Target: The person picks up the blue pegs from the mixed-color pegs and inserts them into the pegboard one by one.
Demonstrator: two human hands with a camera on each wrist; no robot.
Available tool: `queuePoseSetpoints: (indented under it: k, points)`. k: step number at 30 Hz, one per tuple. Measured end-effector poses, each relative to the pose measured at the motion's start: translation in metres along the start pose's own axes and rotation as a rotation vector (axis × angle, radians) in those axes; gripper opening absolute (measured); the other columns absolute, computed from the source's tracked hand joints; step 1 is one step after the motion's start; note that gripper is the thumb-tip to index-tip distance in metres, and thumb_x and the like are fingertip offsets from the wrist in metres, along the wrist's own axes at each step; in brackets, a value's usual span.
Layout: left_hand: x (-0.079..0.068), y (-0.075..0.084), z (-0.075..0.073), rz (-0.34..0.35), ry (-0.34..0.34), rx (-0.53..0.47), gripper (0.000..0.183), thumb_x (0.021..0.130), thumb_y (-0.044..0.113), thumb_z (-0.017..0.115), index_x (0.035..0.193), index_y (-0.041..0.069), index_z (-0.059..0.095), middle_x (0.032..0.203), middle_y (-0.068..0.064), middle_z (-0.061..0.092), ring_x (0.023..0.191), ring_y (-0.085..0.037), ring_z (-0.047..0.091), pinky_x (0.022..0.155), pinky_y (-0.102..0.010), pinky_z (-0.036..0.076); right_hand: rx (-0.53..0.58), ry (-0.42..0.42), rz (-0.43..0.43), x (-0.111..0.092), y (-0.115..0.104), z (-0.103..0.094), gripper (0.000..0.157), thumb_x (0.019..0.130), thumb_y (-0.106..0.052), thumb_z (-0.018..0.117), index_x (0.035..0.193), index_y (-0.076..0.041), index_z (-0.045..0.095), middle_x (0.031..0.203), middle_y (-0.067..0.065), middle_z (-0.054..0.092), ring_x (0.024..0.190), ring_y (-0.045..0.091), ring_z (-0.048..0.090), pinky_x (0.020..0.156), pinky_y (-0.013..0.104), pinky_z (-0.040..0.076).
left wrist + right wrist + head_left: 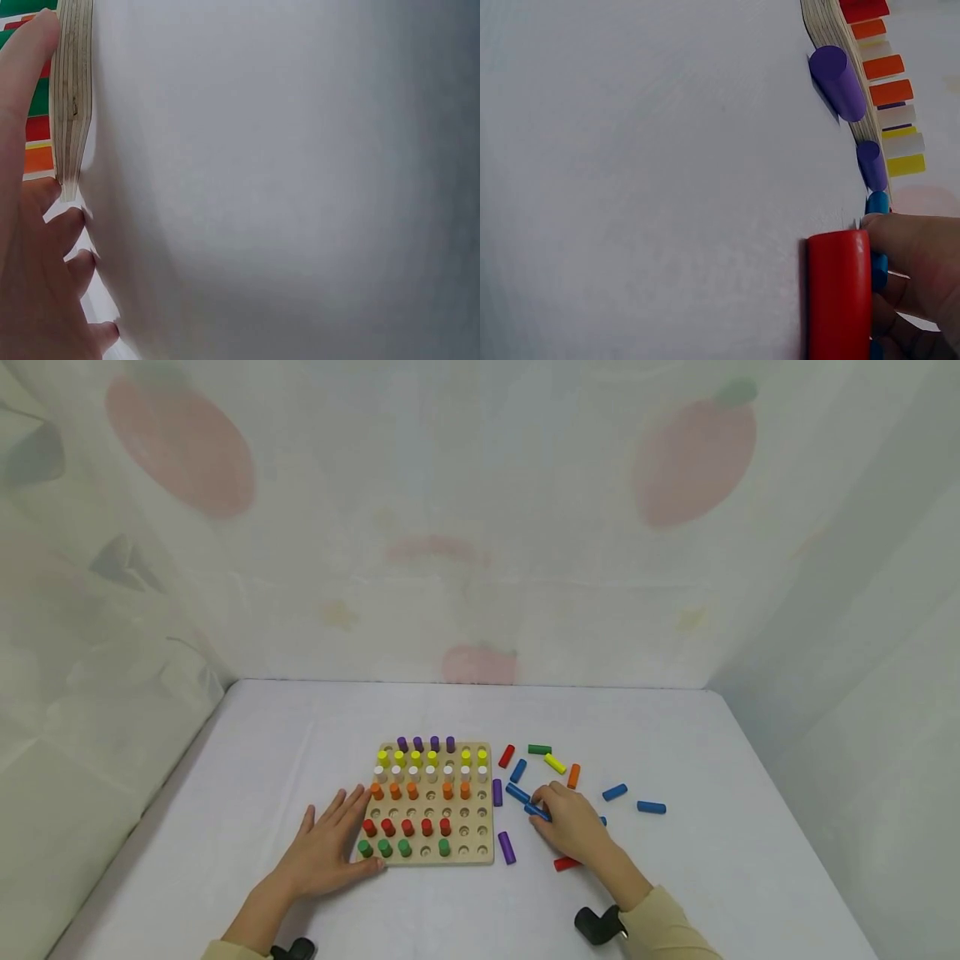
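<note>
A wooden pegboard [480,852] stands on the table with rows of purple, yellow, white, orange, red and green pegs. One row between the orange and red pegs shows bare holes. My left hand [322,856] lies at its near left corner, fingers extended along the left side and thumb at the front edge. In the left wrist view, the thumb [34,52] touches the board's layered edge [73,97]. To the right of the board, my right hand [573,822] pinches a blue peg [537,812] low over the table. The right wrist view shows this blue peg [879,271] partly behind a red peg.
Loose pegs lie right of the board: two purple pegs [507,848] beside its edge, a green peg [539,749], a yellow peg [555,763], an orange peg [573,776] and several blue ones. A red peg [566,863] sits under the right wrist. White curtains surround the table.
</note>
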State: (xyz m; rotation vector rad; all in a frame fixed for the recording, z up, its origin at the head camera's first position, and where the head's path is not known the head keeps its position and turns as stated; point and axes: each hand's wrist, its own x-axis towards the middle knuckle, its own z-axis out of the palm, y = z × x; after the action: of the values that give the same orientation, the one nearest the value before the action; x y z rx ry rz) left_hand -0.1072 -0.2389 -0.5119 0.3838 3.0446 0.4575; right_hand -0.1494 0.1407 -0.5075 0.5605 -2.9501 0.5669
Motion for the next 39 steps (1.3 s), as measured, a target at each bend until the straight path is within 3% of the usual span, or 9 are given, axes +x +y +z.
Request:
queuePoseSetpoints:
  k: [10,22,30,39]
  points:
    - [-0.001,0.001,0.0,0.016,0.018,-0.005,0.104,0.067,0.076,0.057,0.146,0.015,0.027,0.151,-0.008,0.027,0.136,-0.038,0.024,0.101,-0.069,0.012,0.0,-0.01,0.022,-0.002,-0.001,-0.003,0.022,0.077,-0.026,0.074,0.096,-0.017,0.065,0.074,-0.01,0.052,0.063,0.004,0.044,0.059,0.016,0.042]
    - [-0.002,0.004,-0.004,0.006,0.001,-0.004,0.104,0.068,0.075,0.056,0.147,0.015,0.025,0.151,-0.008,0.026,0.137,-0.037,0.022,0.102,-0.069,0.011,0.062,0.09,-0.044,0.005,-0.008,-0.01,0.021,0.078,-0.023,0.074,0.096,-0.019,0.065,0.079,-0.009,0.056,0.066,0.002,0.048,0.059,0.013,0.044]
    - [0.001,0.001,-0.004,-0.007,-0.025,-0.016,0.105,0.066,0.076,0.056,0.147,0.016,0.026,0.151,-0.007,0.026,0.138,-0.037,0.022,0.102,-0.07,0.011,0.13,0.132,-0.116,0.02,-0.028,-0.012,0.022,0.08,-0.02,0.072,0.099,-0.019,0.063,0.084,-0.009,0.055,0.074,0.003,0.048,0.065,0.014,0.048]
    - [0.0,0.001,-0.003,-0.005,-0.018,-0.03,0.105,0.066,0.076,0.057,0.147,0.017,0.025,0.151,-0.007,0.026,0.138,-0.037,0.022,0.102,-0.07,0.01,0.221,0.094,-0.154,0.037,-0.055,-0.017,0.022,0.084,-0.016,0.068,0.105,-0.016,0.061,0.095,-0.006,0.062,0.081,0.007,0.057,0.073,0.019,0.051]
